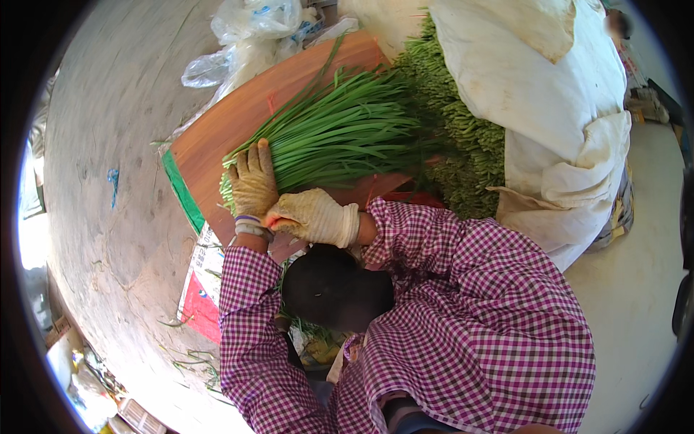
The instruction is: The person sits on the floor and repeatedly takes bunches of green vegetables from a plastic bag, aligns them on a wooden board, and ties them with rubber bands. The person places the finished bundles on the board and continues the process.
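Note:
A sheaf of long green garlic chives (336, 130) lies across a wood-grain board (217, 135), its pale cut ends to the left. My left hand (252, 182), in a stained knit work glove, rests flat over those cut ends with its fingers extended. My right hand (314, 217), gloved too, is curled beside the left wrist, just below the chives. Orange-red shows between its thumb and fingers; whether it holds anything is unclear. Thin red ties (271, 102) show on the board around the sheaf. The left wrist wears a pale band (252, 227).
Stacked chive bundles (466, 135) stand at the right, partly under a white cloth (542, 92). Clear plastic bags (255, 24) lie beyond the board. A blue tie (113, 182) and scraps of leaf (195, 361) lie on the concrete floor (124, 233). A plastic crate (140, 416) sits lower left.

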Tool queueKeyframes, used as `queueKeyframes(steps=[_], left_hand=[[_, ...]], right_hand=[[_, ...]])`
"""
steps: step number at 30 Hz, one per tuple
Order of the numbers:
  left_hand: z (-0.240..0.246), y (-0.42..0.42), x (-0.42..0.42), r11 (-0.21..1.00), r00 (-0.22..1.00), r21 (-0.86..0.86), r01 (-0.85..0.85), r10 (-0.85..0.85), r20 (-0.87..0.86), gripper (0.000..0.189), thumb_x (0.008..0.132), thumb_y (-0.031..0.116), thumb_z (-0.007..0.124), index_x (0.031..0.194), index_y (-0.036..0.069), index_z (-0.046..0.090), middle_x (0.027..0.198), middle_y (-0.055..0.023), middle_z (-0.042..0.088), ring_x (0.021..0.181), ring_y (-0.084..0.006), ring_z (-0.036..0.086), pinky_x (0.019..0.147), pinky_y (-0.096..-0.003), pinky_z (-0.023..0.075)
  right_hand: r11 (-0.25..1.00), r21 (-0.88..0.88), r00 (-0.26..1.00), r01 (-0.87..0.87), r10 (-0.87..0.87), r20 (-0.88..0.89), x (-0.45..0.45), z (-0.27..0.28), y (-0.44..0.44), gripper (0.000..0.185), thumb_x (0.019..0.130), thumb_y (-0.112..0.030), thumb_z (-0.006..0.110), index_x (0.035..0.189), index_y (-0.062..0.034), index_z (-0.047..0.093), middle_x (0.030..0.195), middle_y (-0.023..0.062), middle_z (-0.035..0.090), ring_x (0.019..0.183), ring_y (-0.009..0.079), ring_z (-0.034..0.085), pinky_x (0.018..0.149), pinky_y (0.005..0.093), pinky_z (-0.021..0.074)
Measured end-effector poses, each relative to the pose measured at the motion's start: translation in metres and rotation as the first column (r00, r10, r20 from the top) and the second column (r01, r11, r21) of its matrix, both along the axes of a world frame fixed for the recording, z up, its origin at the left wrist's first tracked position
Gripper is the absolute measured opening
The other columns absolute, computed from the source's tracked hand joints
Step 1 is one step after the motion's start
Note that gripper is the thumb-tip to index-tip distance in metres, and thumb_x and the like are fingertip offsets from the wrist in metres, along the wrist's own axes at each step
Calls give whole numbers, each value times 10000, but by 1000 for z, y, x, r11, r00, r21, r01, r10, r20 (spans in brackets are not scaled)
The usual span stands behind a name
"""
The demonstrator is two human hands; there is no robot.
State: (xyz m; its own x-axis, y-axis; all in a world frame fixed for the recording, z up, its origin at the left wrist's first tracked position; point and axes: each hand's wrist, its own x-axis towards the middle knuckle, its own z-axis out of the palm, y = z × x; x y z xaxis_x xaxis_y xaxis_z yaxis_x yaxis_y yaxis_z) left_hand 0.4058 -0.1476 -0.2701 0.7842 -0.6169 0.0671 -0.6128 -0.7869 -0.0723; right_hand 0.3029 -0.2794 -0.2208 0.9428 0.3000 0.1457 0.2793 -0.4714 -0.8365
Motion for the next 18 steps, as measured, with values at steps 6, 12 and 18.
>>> queueKeyframes(steps=[6, 12, 18], left_hand=[[14, -1, 5, 998, 998, -36, 55, -57, -41, 884, 766, 313, 741, 1496, 55, 315, 1386, -122, 512, 1302, -309, 468, 1138, -476, 326], [33, -8, 10, 994, 963, -99, -47, 19, -268, 1020, 633, 380, 864, 1476, 85, 371, 1414, -131, 509, 1305, -331, 469, 1100, -463, 386], [46, -16, 21, 959, 966, -283, 11, -83, -244, 834, 688, 450, 834, 1369, 82, 523, 1269, -187, 625, 1135, -390, 602, 938, -493, 494]], right_hand=[[982, -184, 998, 38, -48, -50, -7, 10, -16, 349, 938, -305, 607, 1273, -211, 578, 930, 131, 672, 831, 351, 686, 703, 462, 537], [937, -341, 983, 75, -126, -131, -28, 26, -39, 290, 922, -252, 619, 1205, -199, 593, 906, 125, 676, 807, 337, 692, 687, 472, 538], [946, -261, 967, 191, -227, -113, -22, 11, -46, 283, 900, -233, 615, 1174, -165, 609, 919, 150, 680, 862, 360, 678, 726, 481, 542]])
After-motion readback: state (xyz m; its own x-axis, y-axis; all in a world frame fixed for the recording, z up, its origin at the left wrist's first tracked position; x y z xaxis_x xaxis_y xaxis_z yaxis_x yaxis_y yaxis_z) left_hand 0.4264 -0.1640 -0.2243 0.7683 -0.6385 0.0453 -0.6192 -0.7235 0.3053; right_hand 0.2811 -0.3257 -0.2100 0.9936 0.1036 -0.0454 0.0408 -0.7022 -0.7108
